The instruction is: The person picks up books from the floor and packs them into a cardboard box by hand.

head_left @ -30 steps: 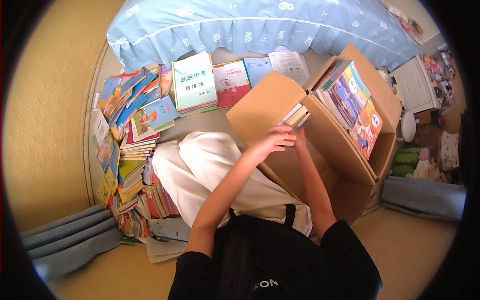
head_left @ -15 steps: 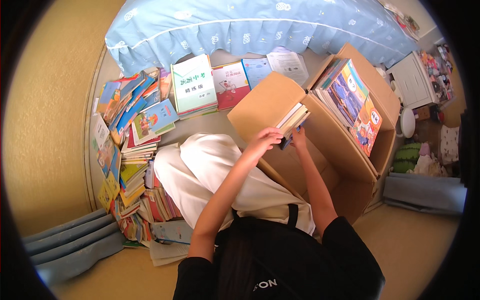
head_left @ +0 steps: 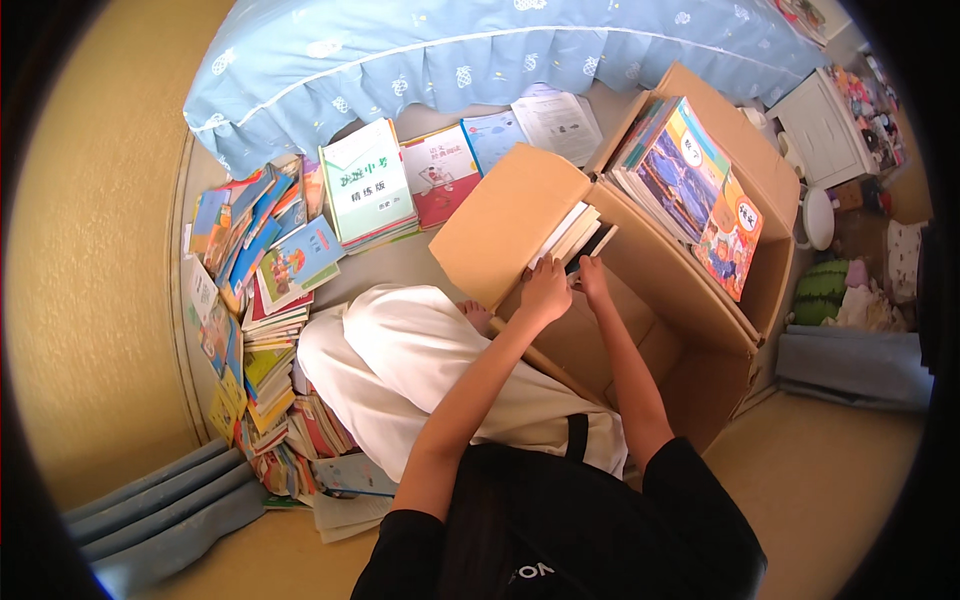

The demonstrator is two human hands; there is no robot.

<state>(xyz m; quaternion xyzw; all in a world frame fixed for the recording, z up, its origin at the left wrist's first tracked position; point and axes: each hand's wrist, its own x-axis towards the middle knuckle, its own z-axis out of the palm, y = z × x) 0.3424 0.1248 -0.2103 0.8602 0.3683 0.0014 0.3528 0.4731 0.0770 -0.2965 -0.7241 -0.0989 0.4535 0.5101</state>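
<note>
A small stack of books [head_left: 570, 232] with pale page edges stands in the far end of the near open cardboard box [head_left: 640, 335]. My left hand [head_left: 547, 291] is closed round the near end of these books, its fingers curled over their edges. Close beside it, my right hand [head_left: 593, 281] grips a dark-covered book [head_left: 603, 241] at the right side of the stack. The fingertips of both hands are partly hidden. The box's far flap [head_left: 510, 215] is folded outward, and the box's lower part shows bare cardboard.
A second cardboard box [head_left: 765, 280] on the right holds upright books and colourful textbooks [head_left: 685, 170]. Piles of books [head_left: 275, 330] line the left wall. A green-and-white book stack [head_left: 368, 185] and a red-and-white book [head_left: 440, 175] lie before the blue bed skirt [head_left: 470, 70].
The books have gone lower into the box and stand against its far end. My left hand has moved down to their near edges; the view has shifted slightly.
</note>
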